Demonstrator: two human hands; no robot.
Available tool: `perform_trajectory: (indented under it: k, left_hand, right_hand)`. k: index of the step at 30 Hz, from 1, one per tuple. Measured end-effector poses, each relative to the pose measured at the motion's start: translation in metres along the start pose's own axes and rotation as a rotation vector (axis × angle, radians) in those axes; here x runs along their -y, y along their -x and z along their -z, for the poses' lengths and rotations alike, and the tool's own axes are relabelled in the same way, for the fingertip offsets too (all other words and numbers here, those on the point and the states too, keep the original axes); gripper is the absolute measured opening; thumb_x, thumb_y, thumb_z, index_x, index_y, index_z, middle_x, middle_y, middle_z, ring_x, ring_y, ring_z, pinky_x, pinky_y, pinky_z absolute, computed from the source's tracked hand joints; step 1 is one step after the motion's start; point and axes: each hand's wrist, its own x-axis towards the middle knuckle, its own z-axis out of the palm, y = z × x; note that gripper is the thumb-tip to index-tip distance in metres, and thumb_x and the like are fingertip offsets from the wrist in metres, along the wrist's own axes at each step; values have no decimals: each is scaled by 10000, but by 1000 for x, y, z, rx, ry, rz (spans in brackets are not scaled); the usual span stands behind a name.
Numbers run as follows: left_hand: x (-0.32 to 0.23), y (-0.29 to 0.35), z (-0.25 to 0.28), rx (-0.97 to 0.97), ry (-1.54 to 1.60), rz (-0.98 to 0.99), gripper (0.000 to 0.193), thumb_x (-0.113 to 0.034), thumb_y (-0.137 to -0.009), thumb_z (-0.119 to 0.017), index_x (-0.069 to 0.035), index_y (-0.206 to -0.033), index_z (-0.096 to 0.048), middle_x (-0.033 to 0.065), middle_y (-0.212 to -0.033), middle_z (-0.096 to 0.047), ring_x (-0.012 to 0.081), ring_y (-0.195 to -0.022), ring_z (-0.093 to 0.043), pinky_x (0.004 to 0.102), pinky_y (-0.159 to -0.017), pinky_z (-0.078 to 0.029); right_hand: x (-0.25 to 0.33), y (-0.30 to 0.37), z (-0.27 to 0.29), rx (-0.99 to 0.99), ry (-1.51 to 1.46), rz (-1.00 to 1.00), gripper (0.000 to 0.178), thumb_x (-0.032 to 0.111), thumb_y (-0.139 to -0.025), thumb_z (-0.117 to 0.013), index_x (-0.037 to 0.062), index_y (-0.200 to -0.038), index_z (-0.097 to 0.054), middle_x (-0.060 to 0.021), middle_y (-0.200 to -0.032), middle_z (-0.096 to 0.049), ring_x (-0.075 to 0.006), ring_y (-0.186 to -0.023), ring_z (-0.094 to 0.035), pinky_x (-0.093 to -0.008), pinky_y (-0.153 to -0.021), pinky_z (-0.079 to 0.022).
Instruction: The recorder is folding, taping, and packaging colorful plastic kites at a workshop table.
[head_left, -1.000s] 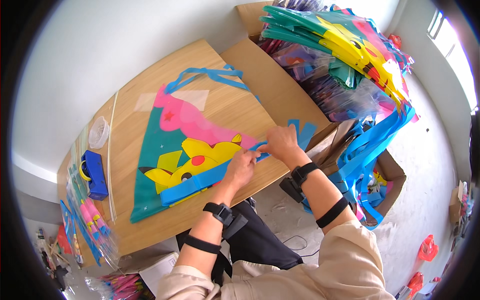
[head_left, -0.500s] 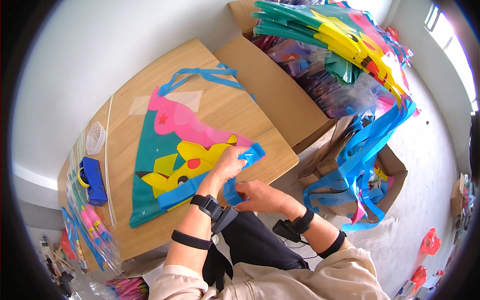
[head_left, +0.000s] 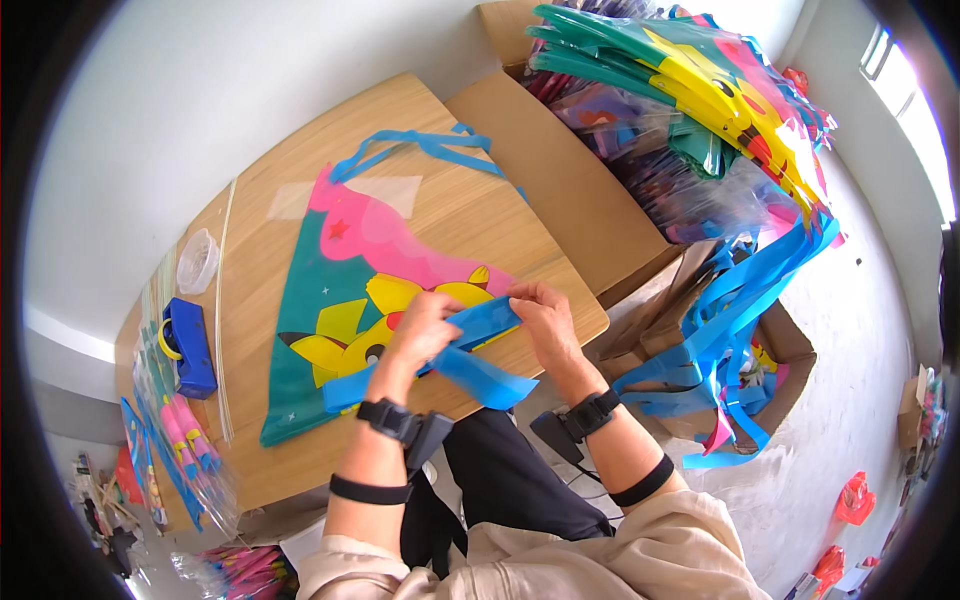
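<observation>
A triangular printed kite sail [head_left: 320, 290] in green, pink and yellow lies flat on the wooden table. Along its near edge runs a wide blue plastic strip [head_left: 485, 318]. My left hand [head_left: 422, 328] is closed on the strip around its middle, with the fingertips partly hidden. At the sail's right corner, my right hand [head_left: 543, 318] pinches the strip's end between thumb and fingers. A loose blue tail [head_left: 490, 380] slants from beside my left hand over the table's near edge. Blue ribbons [head_left: 420, 145] lie at the sail's far tip.
On the table's left are a blue tape dispenser [head_left: 188, 350], a clear plastic dish [head_left: 197, 262], thin white rods [head_left: 226, 300] and bagged pink sticks [head_left: 185, 435]. To the right, an open carton [head_left: 785, 385] holds blue strips. Behind it, printed sails [head_left: 690, 85] are piled on a cardboard box [head_left: 560, 170].
My right hand has risen from below the table edge to the sail's right corner and taken the strip's end. My left hand has shifted left along the strip. The loose tail now lies released.
</observation>
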Motion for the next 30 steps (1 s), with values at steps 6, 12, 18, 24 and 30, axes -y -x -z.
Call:
perform_trajectory:
  k: [6, 12, 18, 24, 30]
  left_hand:
    - [31, 93, 76, -169, 338, 190, 169, 21, -741, -675, 47, -908, -671, 46, -736, -646, 99, -625, -566, 274, -534, -448]
    - [89, 135, 70, -536, 26, 162, 135, 6, -776, -672, 25, -909, -659, 74, -700, -642, 171, -602, -584, 345, -557, -474]
    - [77, 139, 37, -737, -701, -103, 115, -34, -768, -664, -19, -871, -617, 115, -864, -598, 335, -841, -574, 442, -713, -471]
    - [68, 158, 44, -621, -741, -345, 180, -89, -799, -648, -18, -963, -651, 110, -1066, -595, 297, -1018, -551, 414, -849, -457]
    - [82, 169, 63, -488, -603, -282, 228, -161, -825, -670, -35, -1015, -681, 119, -953, -658, 302, -927, -616, 393, -790, -501]
  right_hand:
    - [8, 23, -3, 174, 714, 588, 422, 131, -713, -766, -3, -1091, -635, -237, -1273, -510, -334, -1149, -550, -394, -991, -457]
    - [-5, 33, -21, 278, 1316, 980, 442, 224, -791, -701, 49, -1188, -616, -287, -1274, -501, -475, -1199, -477, -493, -1008, -433]
    - [-11, 23, -24, 198, 1607, 1216, 387, 150, -827, -604, 14, -1189, -605, -300, -1128, -587, -483, -1072, -561, -482, -922, -496]
    - [12, 6, -16, 384, 1501, 1178, 242, 102, -789, -583, 18, -1014, -612, -180, -977, -634, -349, -948, -635, -415, -749, -540]
    - [49, -16, -19, 562, 1518, 877, 98, 60, -825, -544, 56, -911, -591, -148, -826, -655, -332, -814, -652, -427, -679, -524]
